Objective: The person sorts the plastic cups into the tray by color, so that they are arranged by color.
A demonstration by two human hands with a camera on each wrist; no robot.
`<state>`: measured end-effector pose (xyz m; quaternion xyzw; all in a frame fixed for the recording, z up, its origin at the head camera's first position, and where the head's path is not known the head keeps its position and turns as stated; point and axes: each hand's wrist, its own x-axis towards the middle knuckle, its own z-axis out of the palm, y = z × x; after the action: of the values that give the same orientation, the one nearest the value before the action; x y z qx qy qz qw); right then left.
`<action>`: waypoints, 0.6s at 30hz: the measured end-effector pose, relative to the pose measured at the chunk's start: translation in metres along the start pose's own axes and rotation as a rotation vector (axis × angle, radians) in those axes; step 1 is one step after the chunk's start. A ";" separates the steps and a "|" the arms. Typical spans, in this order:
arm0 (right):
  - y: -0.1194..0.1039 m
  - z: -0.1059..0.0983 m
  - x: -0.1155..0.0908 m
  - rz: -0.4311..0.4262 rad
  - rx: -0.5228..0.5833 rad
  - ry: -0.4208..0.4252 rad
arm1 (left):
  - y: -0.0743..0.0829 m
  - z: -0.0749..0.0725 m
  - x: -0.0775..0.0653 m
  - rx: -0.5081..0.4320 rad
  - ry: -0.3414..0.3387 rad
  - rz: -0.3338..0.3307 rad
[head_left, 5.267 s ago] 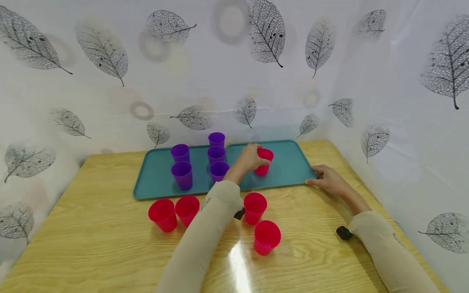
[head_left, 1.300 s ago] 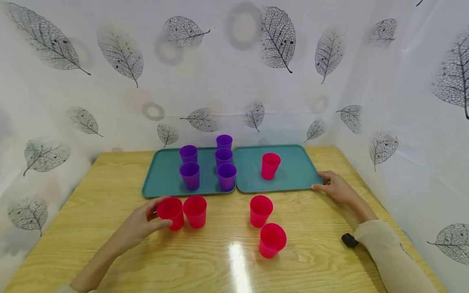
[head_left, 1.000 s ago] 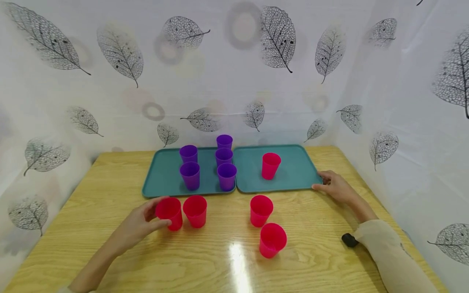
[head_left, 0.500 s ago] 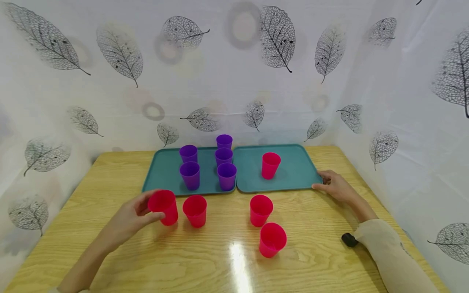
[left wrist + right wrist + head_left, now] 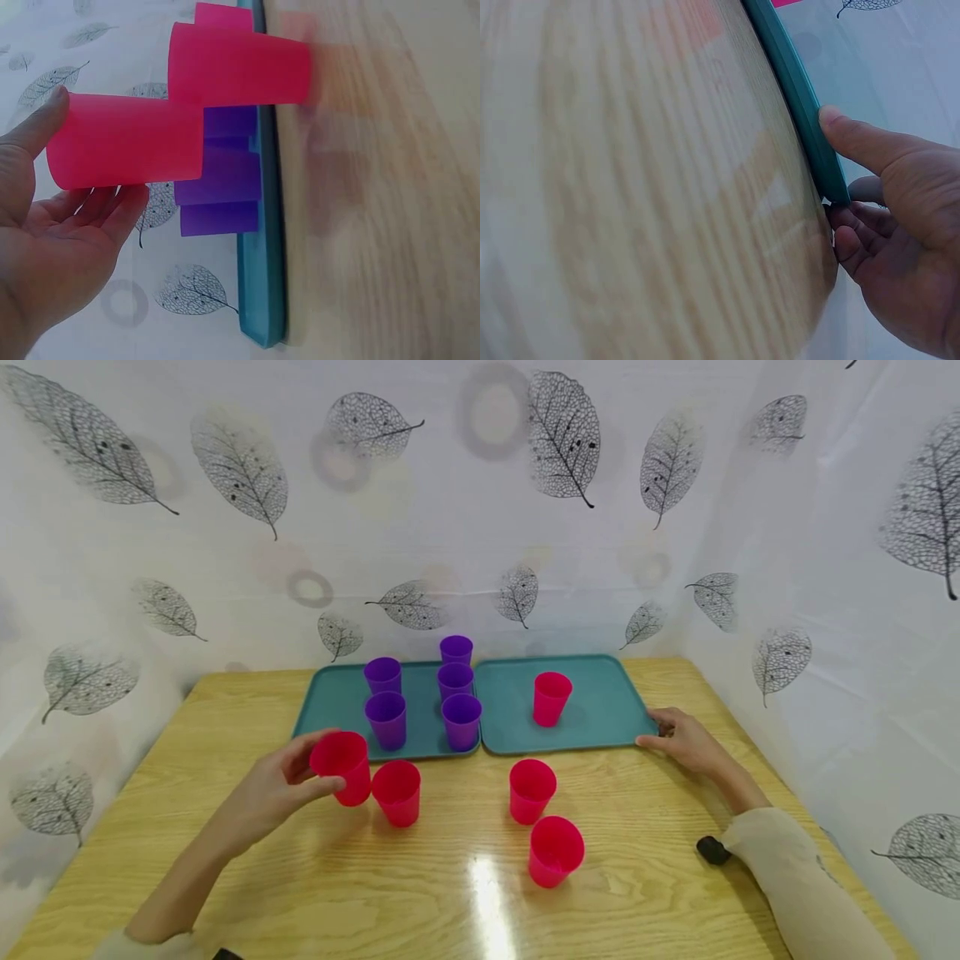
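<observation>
My left hand holds a red plastic cup between thumb and fingers; in the left wrist view this gripped cup is off the table. Just right of it another red cup stands on the wood. My right hand grips the near right corner of the right teal tray. In the right wrist view the thumb lies on the tray's rim, with the other fingers curled at the corner. One red cup stands upright on that tray.
The left teal tray holds several purple cups and adjoins the right one. Two more red cups, a farther one and a nearer one, stand on the wooden table. A leaf-patterned white cloth hangs behind.
Earlier my left hand released a red cup on the right tray and reached the left red cups. Now it has lifted the leftmost one. My right hand has stayed at the tray corner.
</observation>
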<state>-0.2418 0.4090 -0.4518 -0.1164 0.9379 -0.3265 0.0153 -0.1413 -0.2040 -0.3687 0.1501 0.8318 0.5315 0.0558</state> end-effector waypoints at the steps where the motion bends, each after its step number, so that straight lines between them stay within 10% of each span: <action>1: 0.000 0.000 0.000 0.001 0.002 0.001 | 0.002 -0.001 0.002 -0.003 -0.004 0.004; 18: -0.001 0.001 0.000 0.012 -0.006 0.007 | 0.034 -0.007 0.042 0.154 0.031 -0.010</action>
<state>-0.2418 0.4076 -0.4518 -0.1098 0.9395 -0.3241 0.0136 -0.1761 -0.1838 -0.3323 0.1414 0.8717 0.4679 0.0339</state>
